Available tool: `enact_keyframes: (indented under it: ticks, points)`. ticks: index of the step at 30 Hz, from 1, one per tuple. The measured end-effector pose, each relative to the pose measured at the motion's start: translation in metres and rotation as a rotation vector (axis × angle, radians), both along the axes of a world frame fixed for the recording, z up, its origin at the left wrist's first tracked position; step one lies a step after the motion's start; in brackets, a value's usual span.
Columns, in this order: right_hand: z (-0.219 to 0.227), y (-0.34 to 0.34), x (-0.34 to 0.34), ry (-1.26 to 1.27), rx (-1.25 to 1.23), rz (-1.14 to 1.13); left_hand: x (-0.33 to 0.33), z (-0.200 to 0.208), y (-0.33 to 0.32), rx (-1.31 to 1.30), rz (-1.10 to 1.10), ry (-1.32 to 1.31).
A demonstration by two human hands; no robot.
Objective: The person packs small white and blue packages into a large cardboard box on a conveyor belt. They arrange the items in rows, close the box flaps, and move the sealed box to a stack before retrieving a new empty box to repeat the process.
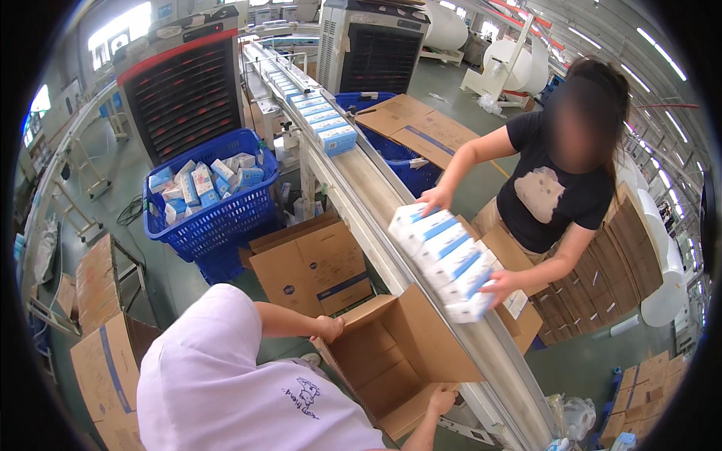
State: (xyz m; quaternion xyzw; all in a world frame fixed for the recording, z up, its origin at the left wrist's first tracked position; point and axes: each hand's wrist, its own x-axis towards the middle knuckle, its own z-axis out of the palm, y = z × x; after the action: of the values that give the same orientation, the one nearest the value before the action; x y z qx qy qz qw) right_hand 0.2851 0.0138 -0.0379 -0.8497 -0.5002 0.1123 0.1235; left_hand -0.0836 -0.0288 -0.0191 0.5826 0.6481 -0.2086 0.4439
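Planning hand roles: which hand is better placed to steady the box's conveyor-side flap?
Probably the right hand: it holds the box near the lower corner of that flap. The left hand grips farther away.

An open carton [430, 338] sits beside the left edge of the conveyor [368, 189], another carton [310, 264] behind it, a basket [214, 224] of packs [204, 184] farther left, a row of boxes [321, 119] toward the conveyor's far end, a co-worker [594, 199] along its right edge.
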Motion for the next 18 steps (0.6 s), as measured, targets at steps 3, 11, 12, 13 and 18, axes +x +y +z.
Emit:
enact_keyframes:
  ticks: [3, 11, 12, 13, 18]
  points:
    - [-0.03, 0.006, 0.01, 0.053, 0.113, 0.048, -0.005, 0.012, -0.003, -0.059, 0.052, 0.012]
    - [-0.095, 0.017, 0.068, 0.129, 0.205, 0.23, -0.002, -0.014, 0.004, 0.078, 0.018, -0.002]
    - [-0.089, 0.014, 0.057, 0.276, 0.226, 0.256, -0.007, -0.025, -0.002, 0.088, 0.015, 0.001]
    - [-0.083, 0.01, 0.056, 0.402, 0.118, 0.227, -0.01, -0.041, -0.003, 0.1, -0.008, 0.041]
    - [-0.07, -0.086, 0.014, 0.634, 0.217, 0.099, -0.007, -0.009, 0.003, 0.109, -0.143, 0.144]
